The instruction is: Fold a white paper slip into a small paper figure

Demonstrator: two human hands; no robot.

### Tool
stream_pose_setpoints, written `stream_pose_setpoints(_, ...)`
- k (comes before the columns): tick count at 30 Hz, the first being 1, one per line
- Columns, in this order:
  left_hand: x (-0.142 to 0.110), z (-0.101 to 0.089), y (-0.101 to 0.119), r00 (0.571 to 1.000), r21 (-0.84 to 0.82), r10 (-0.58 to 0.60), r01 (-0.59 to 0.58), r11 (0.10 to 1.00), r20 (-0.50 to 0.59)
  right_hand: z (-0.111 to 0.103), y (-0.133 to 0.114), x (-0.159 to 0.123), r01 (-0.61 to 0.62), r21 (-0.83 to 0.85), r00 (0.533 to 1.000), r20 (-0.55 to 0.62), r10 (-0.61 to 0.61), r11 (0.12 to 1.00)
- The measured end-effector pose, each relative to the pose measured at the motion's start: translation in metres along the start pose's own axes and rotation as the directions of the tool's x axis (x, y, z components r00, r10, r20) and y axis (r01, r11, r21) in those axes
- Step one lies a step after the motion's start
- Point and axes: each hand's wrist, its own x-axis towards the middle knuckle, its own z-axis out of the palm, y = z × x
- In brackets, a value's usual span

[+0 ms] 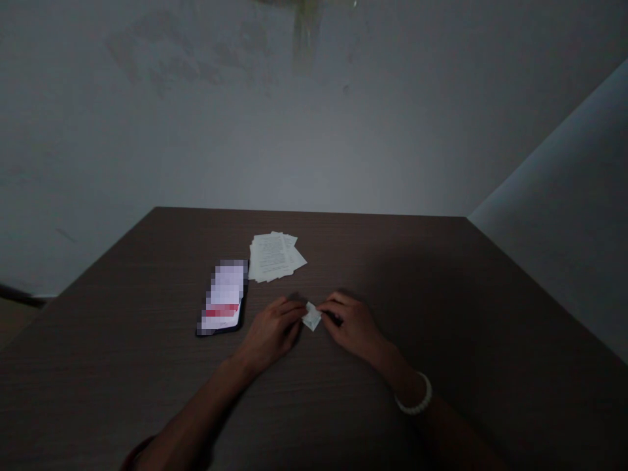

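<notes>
A small folded piece of white paper [311, 316] sits between my two hands, low over the dark wood-grain table [422, 366]. My left hand [272, 330] pinches its left corner with the fingertips, and my right hand [350, 325] holds its right side. The folds of the paper are partly hidden by my fingers. A white beaded bracelet [416, 395] circles my right wrist.
A loose stack of printed white sheets [275, 257] lies on the table at the far middle. A smartphone [222, 297] with a lit, blurred screen lies left of my hands. Walls rise behind the table's far edge and along its right side.
</notes>
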Motion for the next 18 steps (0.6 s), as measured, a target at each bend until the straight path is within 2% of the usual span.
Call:
stream_pose_setpoints(7,-0.0002,-0.0027,-0.0001,0.999,0.025,0.046,-0.046,0.999,0.007,0.0027,0.0059,-0.002,0.038,-0.018,0.999,-0.002,-0.038,0.999)
stream_pose_setpoints(12,0.0007,-0.0057,0.0018,0.998,0.03,0.045,-0.046,0.998,0.049,0.001,0.0059,-0.0031,0.067,-0.031,0.998,0.004,-0.067,0.997)
stream_pose_setpoints(18,0.0003,-0.005,0.0023,0.998,0.04,0.042,-0.044,0.998,0.038,-0.0017,0.0042,-0.0033,0.09,-0.083,0.996,0.024,-0.088,0.992)
